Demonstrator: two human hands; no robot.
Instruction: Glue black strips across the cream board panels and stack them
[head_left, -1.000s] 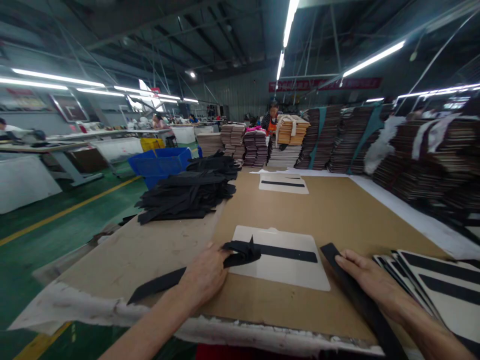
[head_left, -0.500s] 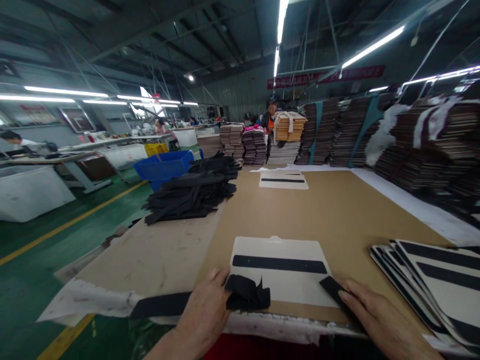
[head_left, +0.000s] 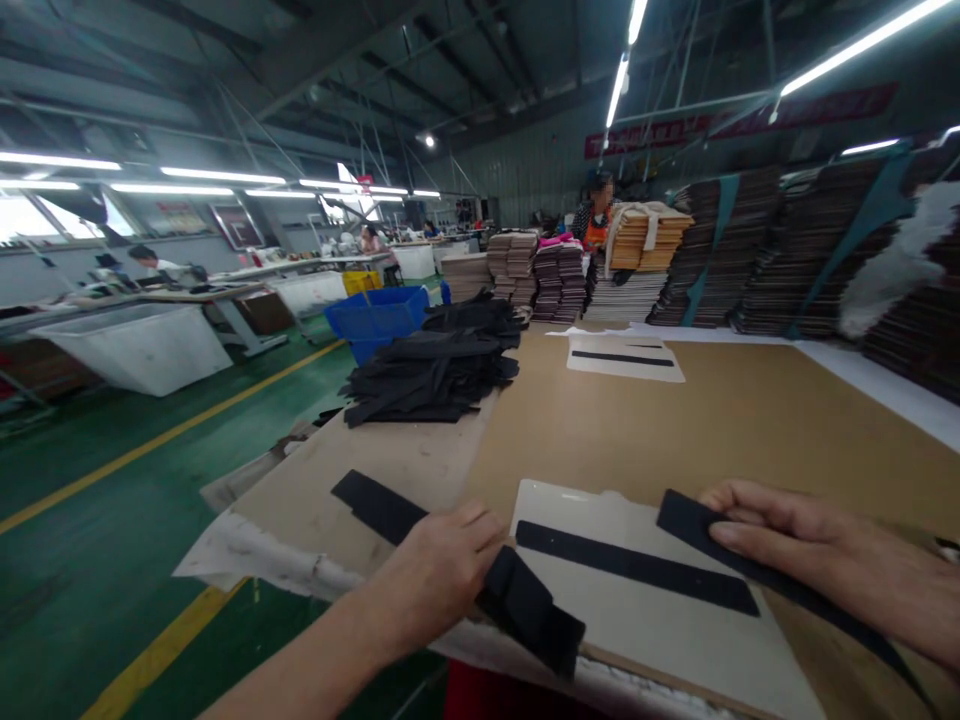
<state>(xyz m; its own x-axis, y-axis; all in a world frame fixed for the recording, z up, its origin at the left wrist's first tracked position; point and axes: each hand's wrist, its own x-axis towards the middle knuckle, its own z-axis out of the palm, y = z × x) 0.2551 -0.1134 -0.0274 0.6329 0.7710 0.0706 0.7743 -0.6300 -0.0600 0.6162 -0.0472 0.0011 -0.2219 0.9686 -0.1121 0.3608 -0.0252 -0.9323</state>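
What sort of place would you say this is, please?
Probably a garment or bag factory floor: tall stacks of cut pieces line the long worktable, a heap of black strips lies on it, and other people work at tables beyond.

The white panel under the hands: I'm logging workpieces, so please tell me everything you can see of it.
The white panel is a flat, stiff-looking sheet lying near the front edge of the brown table top. A black stripe runs along its length, flat on it. The folded strap gripped by the left hand overlaps its near left corner; the long strap under the right hand crosses its far right corner.
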